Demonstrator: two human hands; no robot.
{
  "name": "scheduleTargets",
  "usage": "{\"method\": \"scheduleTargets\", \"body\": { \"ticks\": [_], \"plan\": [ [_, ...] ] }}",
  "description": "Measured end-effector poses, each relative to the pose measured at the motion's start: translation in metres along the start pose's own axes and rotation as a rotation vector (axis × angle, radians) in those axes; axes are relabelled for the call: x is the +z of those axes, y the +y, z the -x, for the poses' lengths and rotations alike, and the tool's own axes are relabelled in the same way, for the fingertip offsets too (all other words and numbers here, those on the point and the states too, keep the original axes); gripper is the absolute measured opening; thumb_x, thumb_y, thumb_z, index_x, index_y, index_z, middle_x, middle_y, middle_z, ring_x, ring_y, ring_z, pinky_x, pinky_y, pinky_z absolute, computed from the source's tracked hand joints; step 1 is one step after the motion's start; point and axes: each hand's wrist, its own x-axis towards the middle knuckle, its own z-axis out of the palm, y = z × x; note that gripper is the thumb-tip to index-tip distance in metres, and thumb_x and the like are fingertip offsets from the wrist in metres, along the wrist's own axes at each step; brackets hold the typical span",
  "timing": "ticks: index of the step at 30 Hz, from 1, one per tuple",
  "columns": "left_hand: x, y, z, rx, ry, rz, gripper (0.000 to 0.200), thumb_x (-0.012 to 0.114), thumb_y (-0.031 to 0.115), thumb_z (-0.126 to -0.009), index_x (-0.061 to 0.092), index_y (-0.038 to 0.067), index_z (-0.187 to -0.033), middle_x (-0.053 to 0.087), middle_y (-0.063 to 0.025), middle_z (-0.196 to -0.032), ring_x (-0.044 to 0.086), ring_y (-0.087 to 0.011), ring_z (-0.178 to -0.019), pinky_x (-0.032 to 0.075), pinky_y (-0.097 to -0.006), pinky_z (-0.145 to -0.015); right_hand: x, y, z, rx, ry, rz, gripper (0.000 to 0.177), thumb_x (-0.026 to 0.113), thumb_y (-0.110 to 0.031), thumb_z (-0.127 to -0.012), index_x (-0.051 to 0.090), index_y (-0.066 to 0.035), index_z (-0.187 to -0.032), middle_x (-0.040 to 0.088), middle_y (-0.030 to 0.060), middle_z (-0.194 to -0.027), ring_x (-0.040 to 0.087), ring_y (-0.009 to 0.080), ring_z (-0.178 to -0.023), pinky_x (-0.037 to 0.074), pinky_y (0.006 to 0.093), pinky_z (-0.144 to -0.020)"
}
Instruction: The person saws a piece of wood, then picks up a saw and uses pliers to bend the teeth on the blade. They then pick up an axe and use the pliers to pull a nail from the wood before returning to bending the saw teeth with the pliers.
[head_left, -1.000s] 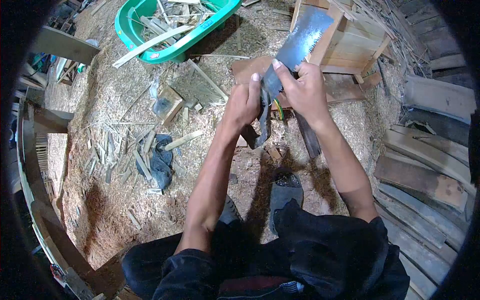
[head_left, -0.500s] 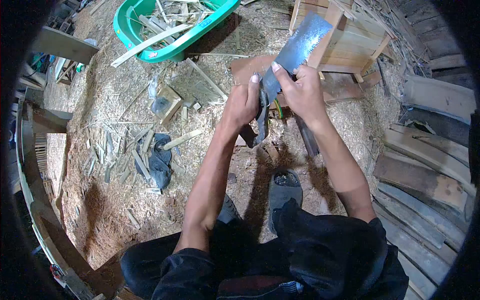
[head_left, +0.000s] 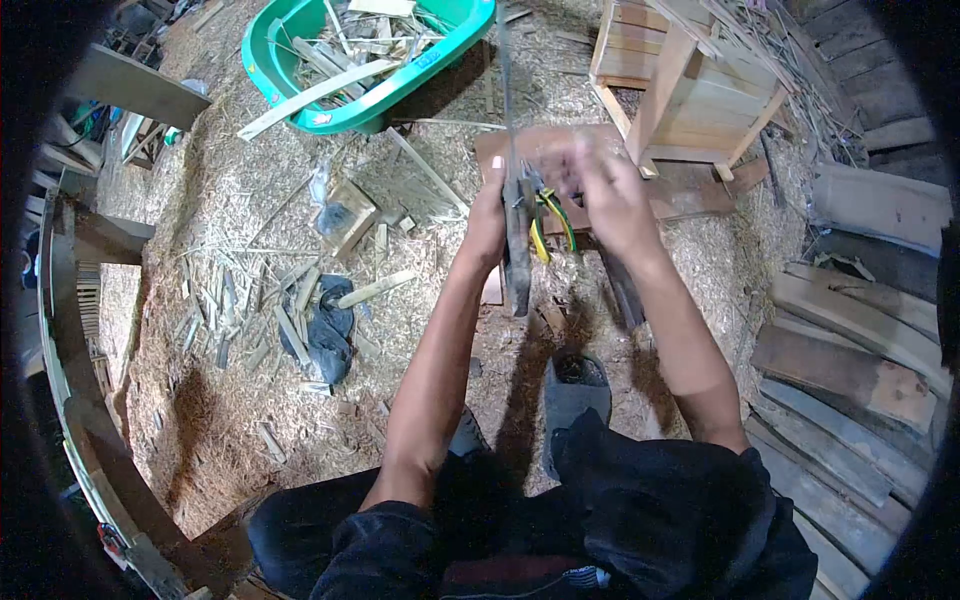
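My left hand (head_left: 487, 222) is closed around the dark handle of a handsaw (head_left: 517, 265). The saw blade points away from me and shows nearly edge-on, as a thin upright line. To the right of the saw, my right hand (head_left: 618, 205) is off the blade, with its fingers blurred by motion but seemingly apart and nothing visible in them. Between the hands, yellow-and-green-handled pliers (head_left: 566, 225) show lower down. A brown board (head_left: 605, 138) lies on the ground beyond the hands, partly hidden by them.
A green tub (head_left: 440, 60) full of wood scraps stands at the far left. A wooden box-like frame (head_left: 705, 95) stands at the far right. Planks (head_left: 840, 355) lie along the right side. Wood strips, a black plastic bag (head_left: 330, 335) and shavings cover the ground.
The saw blade has turned from showing its flat side to nearly edge-on. My right hand has let go of the blade. The pliers' handles show more fully now.
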Motion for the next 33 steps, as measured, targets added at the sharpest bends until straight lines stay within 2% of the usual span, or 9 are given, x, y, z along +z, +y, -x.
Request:
{"method": "scheduleTargets", "body": {
  "ticks": [4,10,17,19,22,23,27,30,33],
  "plan": [
    [-0.004,0.008,0.004,-0.087,-0.055,0.257,0.062,0.031,0.061,-0.099,0.056,0.013,-0.069,0.048,0.0007,-0.053,0.042,-0.012,-0.042,0.031,-0.0253,-0.04,0.016,-0.007,0.021,-0.028,-0.083,0.127,0.024,0.063,-0.017,-0.094,0.069,0.004,-0.106,0.071,0.0066,-0.091,0.063,0.008,-0.081,0.05,0.0239,-0.07],
    [0.008,0.011,0.008,-0.119,0.116,0.309,0.055,0.034,0.058,-0.1,0.057,0.014,-0.077,0.048,0.0017,-0.056,0.044,-0.0129,-0.043,0.035,-0.027,-0.04,0.03,-0.01,0.022,-0.049,-0.084,0.11,0.024,0.066,-0.017,-0.093,0.069,0.003,-0.105,0.067,0.0018,-0.091,0.054,0.005,-0.077,0.044,0.0213,-0.067],
    [0.006,0.008,0.005,-0.065,0.269,0.205,0.054,0.033,0.058,-0.1,0.053,0.012,-0.079,0.052,-0.0009,-0.063,0.052,-0.0141,-0.057,0.043,-0.0304,-0.055,0.023,0.03,0.018,-0.11,-0.053,0.25,0.023,0.064,-0.014,-0.092,0.067,0.004,-0.106,0.068,0.0109,-0.099,0.061,0.0158,-0.09,0.047,0.0299,-0.081],
    [-0.021,-0.023,-0.005,-0.12,0.07,0.411,0.052,0.03,0.055,-0.1,0.051,0.011,-0.082,0.051,-0.0036,-0.066,0.05,-0.0184,-0.058,0.043,-0.034,-0.055,0.016,0.052,0.022,-0.028,0.047,0.234,0.027,0.065,-0.015,-0.091,0.065,0.004,-0.11,0.066,0.0142,-0.099,0.063,0.0217,-0.094,0.048,0.0339,-0.085],
    [-0.027,-0.034,-0.004,-0.221,0.06,0.557,0.056,0.023,0.058,-0.099,0.045,0.01,-0.08,0.044,-0.0049,-0.064,0.043,-0.0225,-0.056,0.038,-0.0365,-0.054,0.007,0.07,0.039,0.07,-0.022,0.909,0.042,0.07,-0.022,-0.088,0.059,0.003,-0.12,0.062,0.0189,-0.099,0.061,0.033,-0.1,0.048,0.0414,-0.089],
    [-0.033,-0.043,-0.006,-0.23,0.097,0.534,0.057,0.023,0.058,-0.099,0.046,0.009,-0.081,0.044,-0.0049,-0.065,0.043,-0.0225,-0.056,0.039,-0.0365,-0.055,0.004,0.106,0.046,0.072,-0.013,0.897,0.062,0.074,-0.027,-0.084,0.048,0.003,-0.132,0.056,0.0252,-0.109,0.057,0.0422,-0.103,0.047,0.0477,-0.09],
    [-0.038,-0.059,-0.003,-0.284,0.235,0.549,0.065,0.025,0.07,-0.095,0.048,0.011,-0.08,0.046,-0.0035,-0.059,0.045,-0.02,-0.05,0.04,-0.0332,-0.049,0.021,0.112,0.056,-0.111,0.074,0.963,0.079,0.076,-0.022,-0.081,0.031,0.003,-0.14,0.042,0.0312,-0.126,0.054,0.0457,-0.108,0.047,0.0489,-0.091],
    [-0.041,-0.058,-0.004,-0.255,0.243,0.518,0.072,0.025,0.075,-0.092,0.053,0.01,-0.079,0.049,-0.0028,-0.056,0.046,-0.0189,-0.045,0.041,-0.0314,-0.045,0.025,0.112,0.046,0.219,-0.015,0.829,0.083,0.078,-0.02,-0.078,0.029,0.004,-0.141,0.04,0.0317,-0.129,0.053,0.046,-0.112,0.048,0.0485,-0.091],
    [-0.051,-0.05,-0.004,-0.232,0.134,0.459,0.079,0.022,0.077,-0.091,0.059,0.009,-0.08,0.05,-0.0028,-0.055,0.046,-0.0185,-0.044,0.04,-0.0302,-0.044,0.003,0.135,0.03,0.279,-0.015,0.818,0.061,0.071,-0.022,-0.082,0.044,0.009,-0.126,0.057,0.0265,-0.105,0.063,0.0439,-0.094,0.052,0.0466,-0.08]
  ]
}}
